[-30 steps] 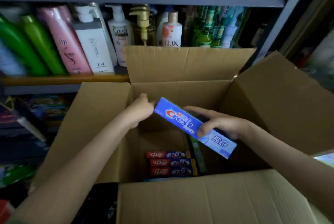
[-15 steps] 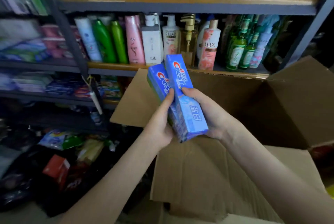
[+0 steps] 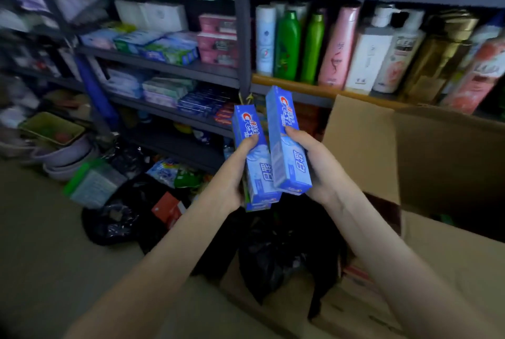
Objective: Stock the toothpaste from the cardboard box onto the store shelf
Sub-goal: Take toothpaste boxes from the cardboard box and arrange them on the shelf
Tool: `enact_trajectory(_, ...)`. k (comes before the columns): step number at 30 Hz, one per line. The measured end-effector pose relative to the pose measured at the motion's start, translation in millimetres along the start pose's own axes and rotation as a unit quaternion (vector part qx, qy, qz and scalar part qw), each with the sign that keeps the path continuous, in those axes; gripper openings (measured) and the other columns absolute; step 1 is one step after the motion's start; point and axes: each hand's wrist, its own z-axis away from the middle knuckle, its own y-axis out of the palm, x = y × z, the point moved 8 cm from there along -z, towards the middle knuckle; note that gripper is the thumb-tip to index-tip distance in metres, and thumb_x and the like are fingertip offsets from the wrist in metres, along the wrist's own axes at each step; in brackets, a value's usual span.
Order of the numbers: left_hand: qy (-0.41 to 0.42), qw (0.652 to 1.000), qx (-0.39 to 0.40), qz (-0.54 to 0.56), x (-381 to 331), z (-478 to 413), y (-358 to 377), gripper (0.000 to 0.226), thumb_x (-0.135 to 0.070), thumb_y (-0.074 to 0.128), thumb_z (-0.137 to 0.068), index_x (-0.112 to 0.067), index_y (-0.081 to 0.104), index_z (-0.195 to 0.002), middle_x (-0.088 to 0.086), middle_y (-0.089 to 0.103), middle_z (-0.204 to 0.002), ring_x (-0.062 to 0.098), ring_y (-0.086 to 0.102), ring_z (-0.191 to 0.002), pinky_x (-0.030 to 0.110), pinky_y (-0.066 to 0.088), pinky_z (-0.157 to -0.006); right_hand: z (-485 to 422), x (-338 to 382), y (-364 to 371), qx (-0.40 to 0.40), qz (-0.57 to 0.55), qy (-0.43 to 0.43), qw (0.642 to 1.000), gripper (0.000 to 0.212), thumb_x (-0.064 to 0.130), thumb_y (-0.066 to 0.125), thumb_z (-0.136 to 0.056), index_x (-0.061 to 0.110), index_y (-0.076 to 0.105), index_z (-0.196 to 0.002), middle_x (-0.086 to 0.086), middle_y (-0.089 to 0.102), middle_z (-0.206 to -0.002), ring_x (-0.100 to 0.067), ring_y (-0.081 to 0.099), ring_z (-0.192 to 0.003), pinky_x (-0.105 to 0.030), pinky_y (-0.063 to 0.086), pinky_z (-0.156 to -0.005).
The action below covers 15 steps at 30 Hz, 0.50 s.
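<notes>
2 blue rectangular toothpaste cartons with red-and-white lettering are held upright in the air, side by side and touching along their long edges, in front of the shelving and left of the box. The left carton (image 3: 255, 158) sits lower; the left hand (image 3: 232, 172) grasps it, thumb curled across its front. A green edge of another carton shows just behind its lower end, though how many lie there cannot be told. The right carton (image 3: 287, 144) stands higher, and the right hand (image 3: 319, 166) grips it with the thumb pressed on its face and the fingers wrapped behind.

To the right stands the open brown cardboard box (image 3: 437, 163), its flaps raised. Beyond the hands, the dark grey metal store shelf (image 3: 169, 68) carries flat stacks of blue, green and pink cartons (image 3: 202, 103) on 2 levels. On the wood-edged shelf above the box stands a row of tall bottles (image 3: 287, 46), green, pink, white and gold. Black plastic bags (image 3: 273, 251) lie on the floor below the hands, and pale basins (image 3: 62, 155) are stacked at the far left.
</notes>
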Motion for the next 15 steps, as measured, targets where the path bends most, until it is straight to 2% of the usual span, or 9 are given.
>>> enact_trajectory(2,0.018,0.999,-0.014,-0.025,-25.3,-3.7,-46.7,0.044,-0.047,0.059,-0.089,-0.016,0.065,-0.12,0.007,0.074,-0.098,0.021,0.071,-0.078,0.033,0.058,-0.068,-28.8,-24.8,34.2,-0.007,-0.004,0.025,1.0,0.054,0.036,0.059,-0.082,0.007,0.058,-0.128,-0.017,0.068,-0.111,-0.03,0.067,-0.09,-0.04,0.055,-0.081)
enact_trajectory(4,0.028,0.998,-0.026,-0.043,-45.1,-8.6,-88.4,0.056,-0.054,0.063,-0.082,-0.017,0.064,-0.124,0.009,0.073,-0.107,0.024,0.071,-0.093,0.039,0.056,-0.082,-56.0,-47.8,66.4,-0.014,0.01,0.039,0.999,0.044,0.034,0.057,-0.089,0.007,0.06,-0.124,-0.016,0.069,-0.102,-0.029,0.067,-0.081,-0.04,0.056,-0.076)
enact_trajectory(8,0.037,0.993,-0.045,-0.101,-76.4,-22.7,-151.7,0.092,-0.083,0.066,-0.049,-0.021,0.067,-0.117,0.008,0.071,-0.113,0.026,0.067,-0.105,0.047,0.05,-0.097,-101.8,-82.3,115.5,0.001,0.015,0.076,0.997,0.025,0.032,0.054,-0.093,0.012,0.067,-0.101,-0.01,0.072,-0.085,-0.023,0.068,-0.069,-0.034,0.057,-0.065)
enact_trajectory(9,0.038,0.99,-0.059,-0.124,-83.0,-27.2,-165.6,0.087,-0.087,0.057,-0.055,-0.022,0.068,-0.112,0.006,0.072,-0.111,0.026,0.067,-0.105,0.048,0.049,-0.099,-112.2,-87.7,124.0,0.008,0.019,0.083,0.996,0.024,0.031,0.054,-0.093,0.012,0.067,-0.099,-0.009,0.072,-0.084,-0.022,0.068,-0.068,-0.034,0.058,-0.064)
enact_trajectory(11,0.025,0.983,-0.092,-0.154,-92.7,-38.8,-192.6,0.066,-0.074,0.038,-0.083,-0.021,0.067,-0.11,0.004,0.071,-0.108,0.025,0.066,-0.105,0.047,0.048,-0.099,-132.3,-95.9,136.5,0.013,0.026,0.101,0.994,0.024,0.03,0.054,-0.094,0.011,0.068,-0.096,-0.01,0.073,-0.084,-0.022,0.069,-0.067,-0.033,0.058,-0.064)
enact_trajectory(13,0.005,0.984,-0.099,-0.146,-97.9,-55.2,-215.2,0.052,-0.055,0.038,-0.097,-0.016,0.061,-0.122,0.006,0.069,-0.115,0.027,0.065,-0.107,0.048,0.048,-0.099,-153.7,-99.1,141.4,0.009,0.032,0.109,0.993,0.024,0.029,0.053,-0.094,0.01,0.067,-0.094,-0.01,0.073,-0.082,-0.022,0.069,-0.066,-0.033,0.058,-0.063)
enact_trajectory(15,-0.005,0.986,-0.107,-0.124,-106.6,-69.0,-233.2,0.04,-0.041,0.048,-0.099,-0.013,0.057,-0.127,0.009,0.069,-0.116,0.028,0.067,-0.104,0.048,0.051,-0.095,-175.0,-99.7,141.6,0.003,0.029,0.11,0.994,0.024,0.03,0.052,-0.095,0.011,0.066,-0.097,-0.01,0.074,-0.083,-0.022,0.07,-0.066,-0.033,0.058,-0.06)
